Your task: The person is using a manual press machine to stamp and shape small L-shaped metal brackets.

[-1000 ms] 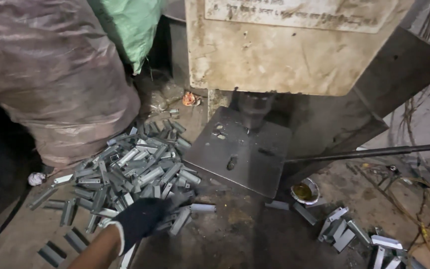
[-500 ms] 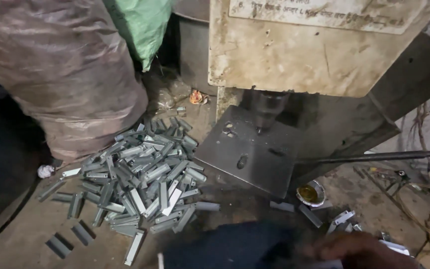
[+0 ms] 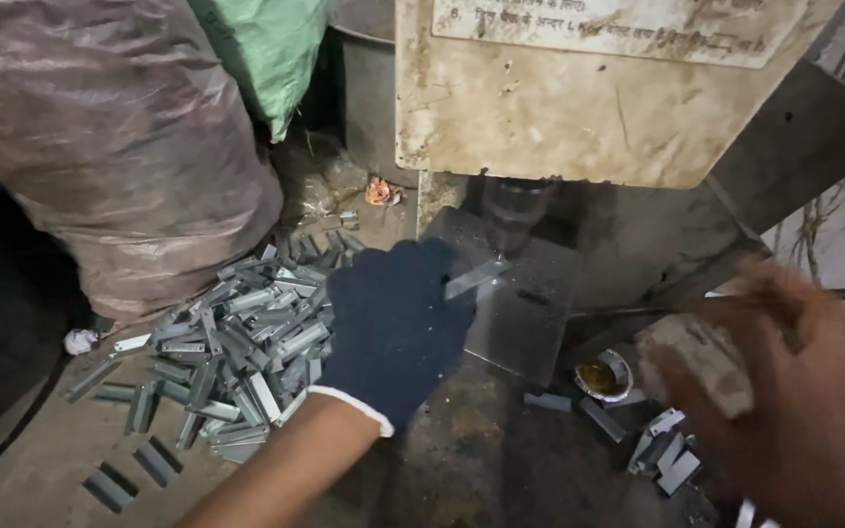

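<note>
One gloved left hand (image 3: 395, 328) pinches one metal strip (image 3: 474, 278) on plate (image 3: 530, 313); blurred right hand (image 3: 784, 391) grip unclear; strip pile (image 3: 237, 342) left

You're in a small metalworking shop, at a press or punch station. Evidence: a heavy machine housing (image 3: 579, 108) with chipped, grimy cream paint hangs over a flat steel bed plate (image 3: 530, 303), with a round ram or tool head (image 3: 515, 210) coming down onto it. A heap of identical small metal channel pieces (image 3: 237, 342) lies left of the plate, and a few more pieces (image 3: 662, 450) lie to the right. The floor (image 3: 41, 469) is bare, dirty and oil-stained. A bulging plastic-wrapped sack (image 3: 119, 137) and a green bag (image 3: 271, 49) sit behind the heap. Dim, rough, industrial, not domestic.
</note>
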